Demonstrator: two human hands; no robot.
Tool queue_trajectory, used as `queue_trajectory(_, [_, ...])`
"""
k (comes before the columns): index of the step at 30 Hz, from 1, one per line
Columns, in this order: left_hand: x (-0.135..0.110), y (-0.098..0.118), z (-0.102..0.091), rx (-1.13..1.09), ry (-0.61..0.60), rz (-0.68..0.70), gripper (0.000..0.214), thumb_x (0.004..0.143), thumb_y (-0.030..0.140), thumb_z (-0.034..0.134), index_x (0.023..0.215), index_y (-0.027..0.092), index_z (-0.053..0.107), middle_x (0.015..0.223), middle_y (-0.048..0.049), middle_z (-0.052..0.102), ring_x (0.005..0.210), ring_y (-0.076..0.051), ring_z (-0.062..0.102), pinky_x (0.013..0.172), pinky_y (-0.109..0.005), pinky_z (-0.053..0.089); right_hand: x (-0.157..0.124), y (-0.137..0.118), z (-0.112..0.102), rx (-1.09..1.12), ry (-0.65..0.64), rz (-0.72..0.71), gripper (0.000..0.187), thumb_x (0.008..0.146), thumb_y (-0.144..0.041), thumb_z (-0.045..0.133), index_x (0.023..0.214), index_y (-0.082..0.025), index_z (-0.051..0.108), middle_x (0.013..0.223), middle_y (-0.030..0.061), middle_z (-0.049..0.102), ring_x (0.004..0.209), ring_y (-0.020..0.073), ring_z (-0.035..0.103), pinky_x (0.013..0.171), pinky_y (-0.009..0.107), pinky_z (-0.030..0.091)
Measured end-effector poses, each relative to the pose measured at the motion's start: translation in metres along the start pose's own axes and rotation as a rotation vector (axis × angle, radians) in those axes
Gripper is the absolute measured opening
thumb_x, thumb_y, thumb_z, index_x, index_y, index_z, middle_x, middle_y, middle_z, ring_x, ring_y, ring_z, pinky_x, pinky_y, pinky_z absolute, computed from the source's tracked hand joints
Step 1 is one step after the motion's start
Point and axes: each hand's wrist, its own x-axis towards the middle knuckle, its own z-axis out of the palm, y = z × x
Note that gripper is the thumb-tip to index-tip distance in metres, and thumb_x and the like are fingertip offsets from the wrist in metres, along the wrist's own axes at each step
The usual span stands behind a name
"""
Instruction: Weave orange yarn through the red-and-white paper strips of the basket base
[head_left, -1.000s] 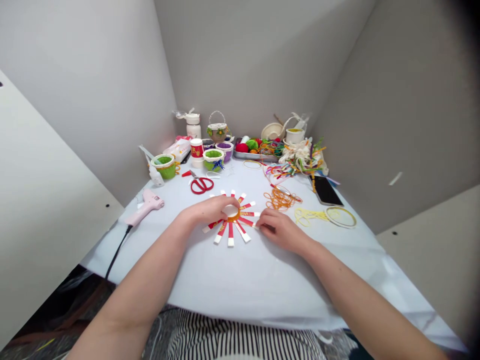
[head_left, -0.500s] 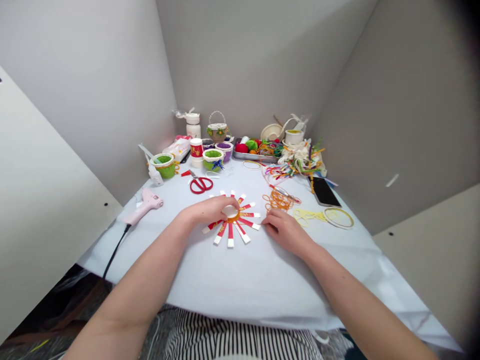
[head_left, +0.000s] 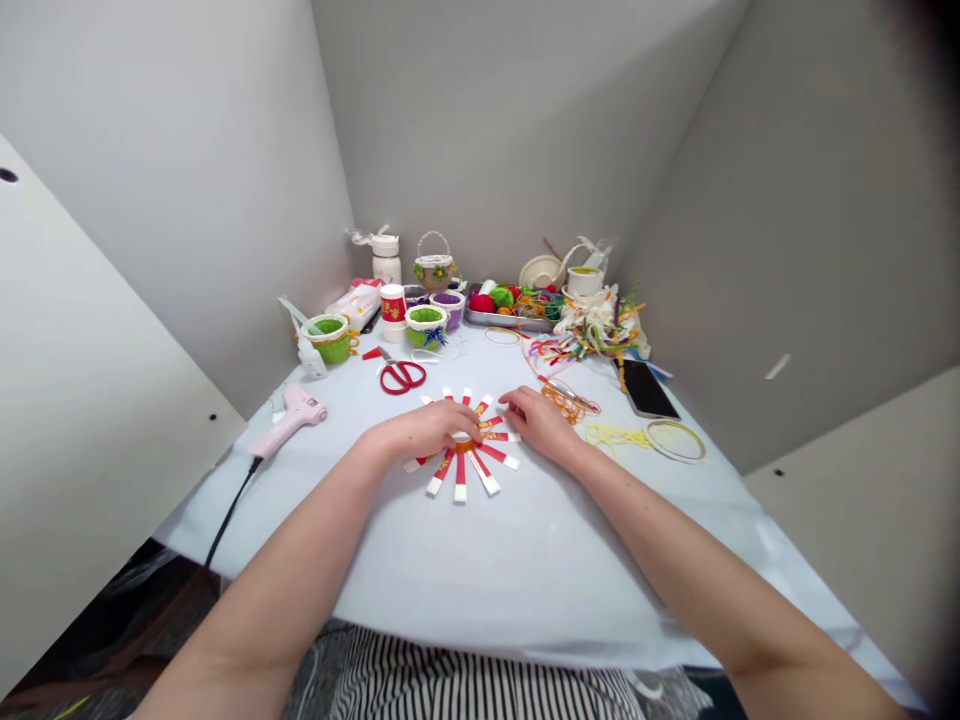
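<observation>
A paper cup cut into red-and-white strips (head_left: 469, 455) lies fanned out flat like a sunburst on the white table (head_left: 525, 560), with an orange band round its hub. My left hand (head_left: 424, 430) rests on the hub, fingers curled over it and pressing it down. My right hand (head_left: 540, 420) lies over the strips on the right side, its fingers bent and touching them; whether it pinches a strip is hidden.
Red scissors (head_left: 401, 375) lie behind the cup. A pink glue gun (head_left: 292, 418) with its black cord sits left. Orange cord (head_left: 570, 400), yellow cord, a ring (head_left: 675, 438) and a phone (head_left: 643, 388) lie right. Decorated cups, a tray of yarn and ribbons line the back.
My right hand has moved up and left from the lower right strips to the upper right strips. My left hand has stayed on the hub.
</observation>
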Motion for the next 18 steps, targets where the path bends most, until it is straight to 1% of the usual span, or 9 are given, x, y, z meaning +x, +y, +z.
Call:
queue_trajectory(2, [0.000, -0.002, 0.001, 0.002, 0.000, 0.002, 0.033, 0.085, 0.002, 0.055, 0.106, 0.019, 0.073, 0.120, -0.0081, 0.066, 0.109, -0.019, 0.061, 0.098, -0.029, 0.046, 0.000, 0.011, -0.011, -0.055, -0.028, 0.013, 0.029, 0.088, -0.018, 0.050, 0.109, -0.026, 0.068, 0.101, 0.0079, 0.068, 0.090, 0.0253, 0.066, 0.080, 0.036, 0.050])
queue_trajectory(4, [0.001, -0.003, 0.001, 0.003, -0.007, -0.007, 0.036, 0.083, -0.001, 0.057, 0.107, 0.020, 0.073, 0.121, -0.0077, 0.066, 0.112, -0.020, 0.061, 0.100, -0.030, 0.045, 0.003, 0.025, -0.027, -0.142, 0.017, 0.113, 0.031, 0.085, -0.015, 0.050, 0.107, -0.025, 0.070, 0.106, 0.0084, 0.070, 0.094, 0.0252, 0.065, 0.080, 0.034, 0.049])
queue_trajectory(7, [0.001, -0.004, 0.000, -0.001, -0.031, -0.039, 0.041, 0.080, -0.004, 0.057, 0.110, 0.020, 0.072, 0.125, -0.0077, 0.065, 0.120, -0.021, 0.058, 0.105, -0.033, 0.043, 0.010, 0.052, -0.054, -0.224, 0.176, 0.319, 0.027, 0.082, -0.016, 0.052, 0.100, -0.021, 0.072, 0.103, 0.0096, 0.072, 0.092, 0.0243, 0.065, 0.078, 0.032, 0.047])
queue_trajectory(9, [0.001, -0.004, 0.000, -0.010, -0.047, -0.062, 0.041, 0.080, -0.004, 0.058, 0.110, 0.020, 0.072, 0.128, -0.0082, 0.065, 0.125, -0.022, 0.055, 0.106, -0.033, 0.042, 0.016, 0.069, -0.074, -0.244, 0.276, 0.409, 0.027, 0.086, -0.018, 0.048, 0.097, -0.017, 0.073, 0.099, 0.0120, 0.073, 0.087, 0.0236, 0.064, 0.077, 0.032, 0.046])
queue_trajectory(11, [0.001, -0.004, -0.001, -0.018, -0.054, -0.074, 0.042, 0.079, -0.005, 0.058, 0.110, 0.020, 0.072, 0.129, -0.0081, 0.064, 0.127, -0.022, 0.053, 0.107, -0.033, 0.041, 0.022, 0.084, -0.095, -0.255, 0.394, 0.504, 0.028, 0.089, -0.022, 0.048, 0.101, -0.013, 0.072, 0.097, 0.0142, 0.073, 0.083, 0.0220, 0.063, 0.075, 0.032, 0.044])
queue_trajectory(13, [0.001, -0.004, 0.000, -0.021, -0.052, -0.073, 0.044, 0.079, -0.005, 0.058, 0.111, 0.021, 0.072, 0.128, -0.0074, 0.065, 0.126, -0.022, 0.054, 0.106, -0.032, 0.042, 0.029, 0.093, -0.116, -0.182, 0.546, 0.596, 0.024, 0.087, -0.024, 0.055, 0.096, -0.013, 0.074, 0.092, 0.0126, 0.074, 0.076, 0.0180, 0.061, 0.070, 0.030, 0.042])
queue_trajectory(15, [0.001, -0.005, 0.000, -0.022, -0.048, -0.064, 0.044, 0.079, -0.005, 0.058, 0.111, 0.021, 0.072, 0.128, -0.0072, 0.065, 0.124, -0.021, 0.056, 0.104, -0.031, 0.044, 0.038, 0.096, -0.140, -0.086, 0.617, 0.649, 0.023, 0.084, -0.027, 0.061, 0.092, -0.011, 0.075, 0.084, 0.0117, 0.074, 0.067, 0.0145, 0.056, 0.064, 0.028, 0.039])
queue_trajectory(17, [0.001, -0.005, 0.001, -0.019, -0.045, -0.060, 0.043, 0.079, -0.003, 0.057, 0.111, 0.021, 0.072, 0.128, -0.0075, 0.065, 0.122, -0.021, 0.057, 0.103, -0.032, 0.045, 0.047, 0.096, -0.166, -0.003, 0.695, 0.633, 0.025, 0.083, -0.029, 0.065, 0.090, -0.007, 0.075, 0.080, 0.0119, 0.073, 0.061, 0.0114, 0.052, 0.060, 0.027, 0.038])
queue_trajectory(18, [0.001, -0.006, 0.001, -0.018, -0.044, -0.058, 0.042, 0.080, -0.003, 0.057, 0.111, 0.020, 0.072, 0.128, -0.0080, 0.065, 0.121, -0.022, 0.057, 0.102, -0.032, 0.045, 0.052, 0.095, -0.180, 0.006, 0.720, 0.621, 0.028, 0.085, -0.030, 0.063, 0.092, -0.006, 0.075, 0.081, 0.0122, 0.072, 0.059, 0.0096, 0.050, 0.059, 0.027, 0.037])
